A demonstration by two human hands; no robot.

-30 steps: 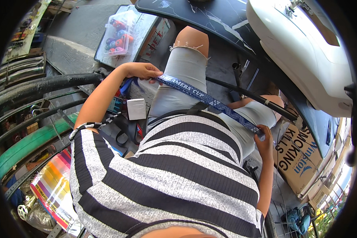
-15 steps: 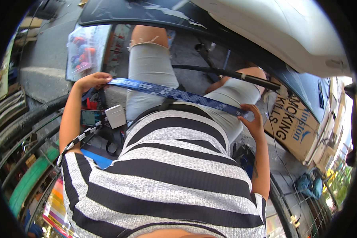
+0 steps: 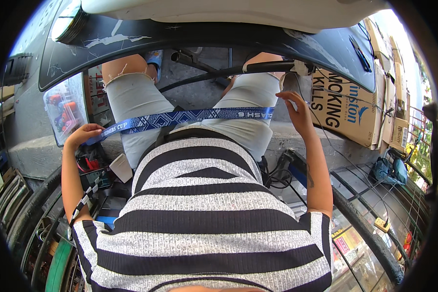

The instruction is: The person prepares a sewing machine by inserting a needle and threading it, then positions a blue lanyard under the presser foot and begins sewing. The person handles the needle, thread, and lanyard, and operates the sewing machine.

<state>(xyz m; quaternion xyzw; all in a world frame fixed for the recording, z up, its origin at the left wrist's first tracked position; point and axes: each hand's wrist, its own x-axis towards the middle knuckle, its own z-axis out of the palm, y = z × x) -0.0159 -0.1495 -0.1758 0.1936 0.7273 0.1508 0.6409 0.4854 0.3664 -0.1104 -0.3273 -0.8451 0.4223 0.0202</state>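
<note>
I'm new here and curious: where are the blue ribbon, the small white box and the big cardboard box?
Blue ribbon (image 3: 192,116), head view: middle of its patterned length.
Small white box (image 3: 120,168), head view: its flat pale face.
Big cardboard box (image 3: 344,109), head view: its printed side.

Two hands show, the left hand (image 3: 84,135) and the right hand (image 3: 298,114), with one blue strap (image 3: 194,116). There are one dark tabletop (image 3: 204,40), one white machine (image 3: 219,9), one clear plastic box (image 3: 62,111), one white box (image 3: 120,168) and at least two brown cartons (image 3: 348,108).
</note>
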